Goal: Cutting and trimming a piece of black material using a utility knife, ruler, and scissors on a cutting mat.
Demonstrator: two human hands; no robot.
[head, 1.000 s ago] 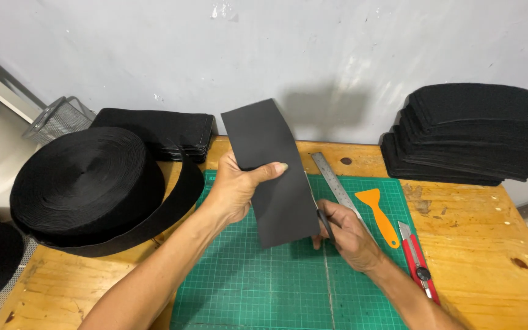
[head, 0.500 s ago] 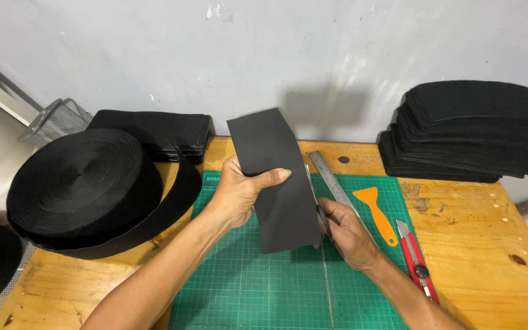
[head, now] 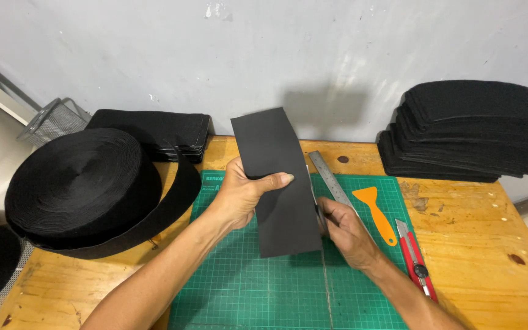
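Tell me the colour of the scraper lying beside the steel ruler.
Orange scraper, plain with no pattern; the head view shows it.

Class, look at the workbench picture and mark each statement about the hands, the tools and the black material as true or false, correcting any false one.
1. The left hand grips a black strip. True.
2. The metal ruler hangs on the wall. False: it lies on the green cutting mat.
3. The orange scraper lies right of the ruler. True.
4. The big black roll sits at the table's right end. False: it is at the left end.
5. The right hand holds the red knife. False: the knife lies on the table, untouched.
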